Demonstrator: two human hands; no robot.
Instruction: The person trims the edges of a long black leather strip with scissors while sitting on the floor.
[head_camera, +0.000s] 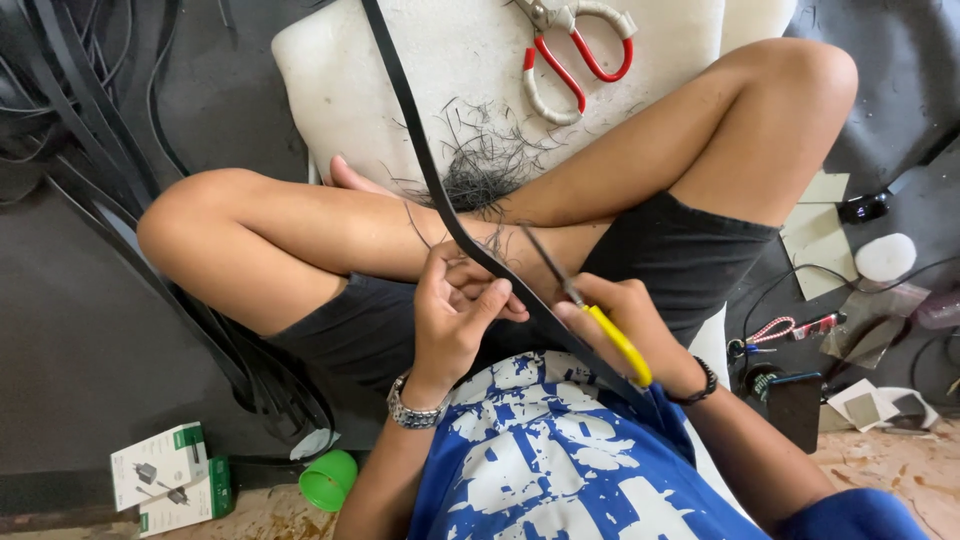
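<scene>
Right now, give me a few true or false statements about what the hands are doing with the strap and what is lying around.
1. The left hand pinches the black strap. True.
2. The right hand holds a hammer. False: it holds yellow-handled scissors.
3. The red-and-white scissors lie on the white cushion. True.
4. The green cup stands on the cushion. False: it lies on the floor by the left elbow.
5. Black trimmings lie on the cushion. True.

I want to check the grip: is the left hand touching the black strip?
Touching. The head view shows the left hand with its fingers pinching the black strip just above the lap.
</scene>
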